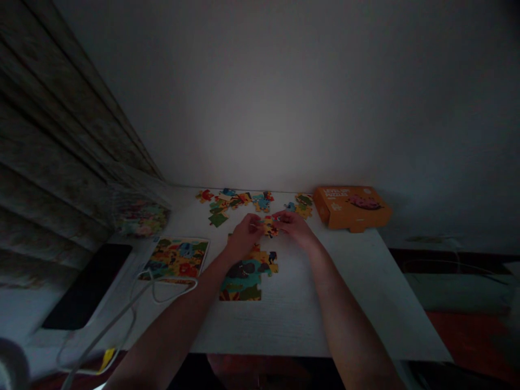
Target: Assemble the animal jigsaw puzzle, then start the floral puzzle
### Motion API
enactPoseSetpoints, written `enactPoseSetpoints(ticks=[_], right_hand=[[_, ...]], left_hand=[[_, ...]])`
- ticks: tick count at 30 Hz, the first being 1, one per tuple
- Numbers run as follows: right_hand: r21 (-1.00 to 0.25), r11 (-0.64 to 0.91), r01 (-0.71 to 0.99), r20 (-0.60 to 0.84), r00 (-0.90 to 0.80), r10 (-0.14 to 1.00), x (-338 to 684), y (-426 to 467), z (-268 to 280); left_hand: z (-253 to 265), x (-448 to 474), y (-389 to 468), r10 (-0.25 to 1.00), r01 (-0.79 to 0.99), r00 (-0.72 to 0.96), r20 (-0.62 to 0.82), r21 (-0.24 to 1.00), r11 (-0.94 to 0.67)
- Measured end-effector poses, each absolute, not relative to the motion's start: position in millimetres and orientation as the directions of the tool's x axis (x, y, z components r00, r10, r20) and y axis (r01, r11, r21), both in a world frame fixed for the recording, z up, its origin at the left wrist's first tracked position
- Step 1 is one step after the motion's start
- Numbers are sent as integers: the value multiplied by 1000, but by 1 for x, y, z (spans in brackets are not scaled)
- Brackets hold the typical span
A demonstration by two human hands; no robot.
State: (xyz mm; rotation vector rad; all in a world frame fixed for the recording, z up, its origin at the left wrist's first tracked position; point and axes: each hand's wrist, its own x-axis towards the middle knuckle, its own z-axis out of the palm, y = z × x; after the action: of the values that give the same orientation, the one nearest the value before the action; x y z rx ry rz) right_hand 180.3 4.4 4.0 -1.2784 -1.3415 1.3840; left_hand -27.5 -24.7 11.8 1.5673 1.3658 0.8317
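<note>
Between my two hands is a yellow jigsaw puzzle piece [270,227] with small dark and red figures on it. My left hand [247,230] grips its left side, and my right hand [293,223] has its fingers closed on the right side. Below them, on the white table, lies a partly joined jigsaw [242,276] showing a dark animal in blue water. My left hand and forearm cover some of its upper part. Loose puzzle pieces [233,200] lie along the back of the table, with a few more pieces [303,206] behind my right hand.
An orange puzzle box [352,208] sits at the back right. On the left are a picture card [179,259], a white cable [152,281] crossing it, a dark phone-like slab [87,287] and a clear bag of colourful pieces [140,214]. A wall rises behind the table [292,319].
</note>
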Motion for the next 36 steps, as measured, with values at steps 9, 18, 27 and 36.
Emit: enactPoseSetpoints(ticks=[9, 18, 27, 36], right_hand=[[-981, -37, 188, 0, 192, 981, 197, 17, -10], [-957, -18, 289, -58, -131, 990, 188, 10, -9], [-904, 27, 427, -85, -242, 967, 182, 6, -8], [-876, 62, 478, -71, -254, 965, 181, 4, -9]], left_hand=[[13, -35, -49, 908, 899, 378, -183, 307, -312], [14, -37, -29, 901, 902, 403, -163, 238, -360], [13, -49, -21, 840, 830, 518, -160, 333, -448], [8, -51, -21, 853, 834, 508, -122, 320, -450]])
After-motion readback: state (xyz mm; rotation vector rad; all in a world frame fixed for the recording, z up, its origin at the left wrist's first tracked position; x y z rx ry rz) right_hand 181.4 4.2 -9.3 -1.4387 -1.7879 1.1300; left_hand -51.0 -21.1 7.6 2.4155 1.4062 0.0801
